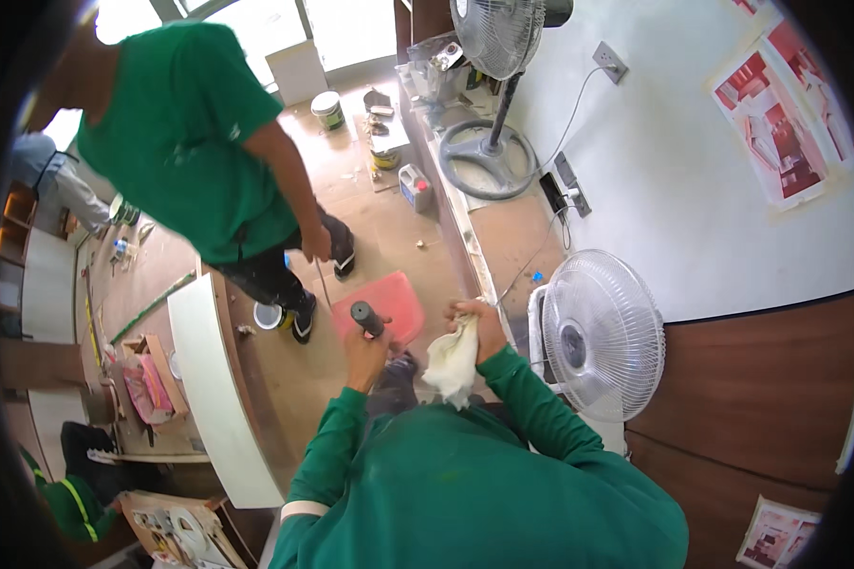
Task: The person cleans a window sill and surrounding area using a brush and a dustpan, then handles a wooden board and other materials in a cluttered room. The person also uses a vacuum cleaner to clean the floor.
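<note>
My left hand [365, 358] is closed around a dark grey cylinder [367, 319], which looks like a handle with its round end up. Just beyond it is a flat pink-red sheet [396, 294]; I cannot tell whether the two are joined. A crumpled cream cloth [454, 362] hangs from my right hand [487, 327], whose fingers are closed on its upper part. The hands are apart, in front of my green shirt.
Ahead on the left stands a co-worker in green [185, 142]. A white panel [220, 398] lies left of me. On my right are a floor fan [603, 337] and a pedestal fan [498, 38]. A jug [415, 188] and a tub [327, 111] stand farther ahead.
</note>
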